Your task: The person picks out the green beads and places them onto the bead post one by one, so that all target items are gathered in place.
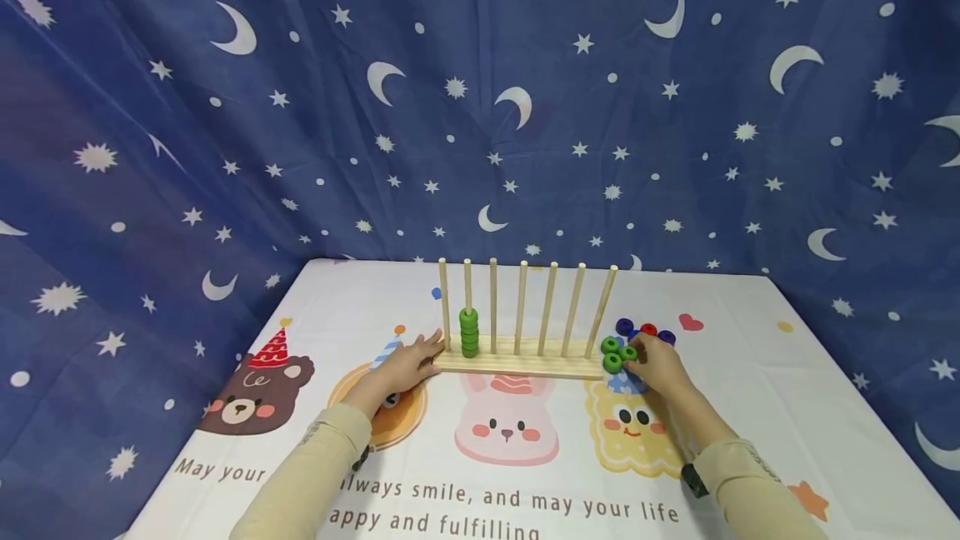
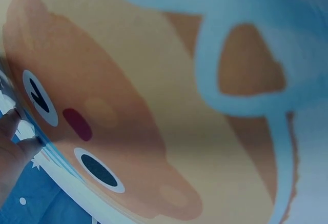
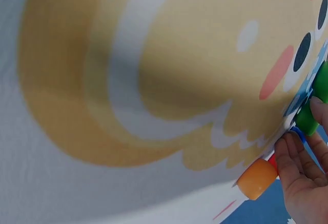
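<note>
A wooden peg rack (image 1: 517, 367) with several upright pegs stands on the table. Its second peg from the left carries a stack of green beads (image 1: 469, 334). At the rack's left end my left hand (image 1: 407, 365) grips the base, thumb in front and fingers toward the back. Beyond the right end lie loose green beads (image 1: 611, 362). My right hand (image 1: 660, 365) pinches one green bead (image 3: 306, 119) of that group, its thumb on the bead's side. The right hand's fingers partly cover the beads behind.
Behind the right hand are dark blue beads (image 1: 624, 327) and a red bead (image 1: 648, 329). An orange bead (image 3: 257, 179) shows beside the fingers in the right wrist view. A printed white tablecloth (image 1: 375, 465) covers the table; a blue starry curtain (image 1: 480, 107) hangs behind it.
</note>
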`<state>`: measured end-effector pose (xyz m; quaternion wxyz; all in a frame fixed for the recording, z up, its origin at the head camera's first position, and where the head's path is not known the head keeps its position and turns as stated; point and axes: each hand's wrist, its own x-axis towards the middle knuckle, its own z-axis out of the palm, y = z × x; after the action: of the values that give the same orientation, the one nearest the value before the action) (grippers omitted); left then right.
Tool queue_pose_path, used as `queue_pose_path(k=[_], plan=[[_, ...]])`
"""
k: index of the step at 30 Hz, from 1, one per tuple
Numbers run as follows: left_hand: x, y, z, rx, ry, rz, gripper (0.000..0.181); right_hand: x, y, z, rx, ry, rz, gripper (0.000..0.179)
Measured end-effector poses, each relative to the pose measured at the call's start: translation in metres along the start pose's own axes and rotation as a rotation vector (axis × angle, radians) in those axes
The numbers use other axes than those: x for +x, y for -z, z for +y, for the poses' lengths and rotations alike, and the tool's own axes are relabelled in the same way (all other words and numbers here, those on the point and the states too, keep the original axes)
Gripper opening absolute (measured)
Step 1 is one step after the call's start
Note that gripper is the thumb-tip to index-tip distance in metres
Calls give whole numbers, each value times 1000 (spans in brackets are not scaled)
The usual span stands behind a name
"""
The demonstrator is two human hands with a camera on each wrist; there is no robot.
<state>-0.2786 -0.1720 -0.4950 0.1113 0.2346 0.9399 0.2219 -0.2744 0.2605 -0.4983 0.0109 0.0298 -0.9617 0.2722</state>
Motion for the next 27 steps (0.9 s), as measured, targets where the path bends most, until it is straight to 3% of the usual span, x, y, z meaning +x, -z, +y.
queue_pose_path(k=[15,24,27], plan=[[-1,-4,-1,1,-5,3,53,-2,4,-4,34,-53,-57,29],[0,0,1,23,2,-4,54,-2,11,6,99,89,4,25],[0,0,1,19,-4,1,54,-2,12,5,110,95,9,26]])
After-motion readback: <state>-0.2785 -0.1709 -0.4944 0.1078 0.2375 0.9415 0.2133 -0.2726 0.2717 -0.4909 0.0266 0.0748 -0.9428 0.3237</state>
